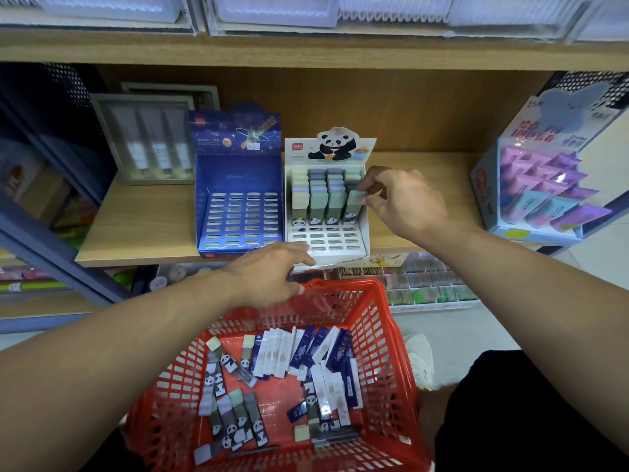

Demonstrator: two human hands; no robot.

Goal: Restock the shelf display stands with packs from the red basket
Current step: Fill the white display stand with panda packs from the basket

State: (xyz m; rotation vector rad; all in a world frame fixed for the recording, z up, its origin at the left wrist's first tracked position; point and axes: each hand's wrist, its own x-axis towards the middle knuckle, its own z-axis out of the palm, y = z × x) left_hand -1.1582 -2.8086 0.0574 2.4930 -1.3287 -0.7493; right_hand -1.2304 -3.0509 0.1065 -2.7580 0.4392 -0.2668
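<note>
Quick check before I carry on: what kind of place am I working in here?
Most likely a stationery shop aisle: a wooden shelf carries branded cardboard display stands, such as the panda stand holding rows of small packs, one has a price sticker, and a red basket holds loose stock.

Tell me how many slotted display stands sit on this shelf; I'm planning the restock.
2. The blue stand, with no packs in it, is left; the white panda stand, partly filled, is beside it on the right. The right hand pinches a pack there.

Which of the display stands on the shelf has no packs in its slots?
The blue stand, left of the white panda stand: all its slots are bare.
</note>
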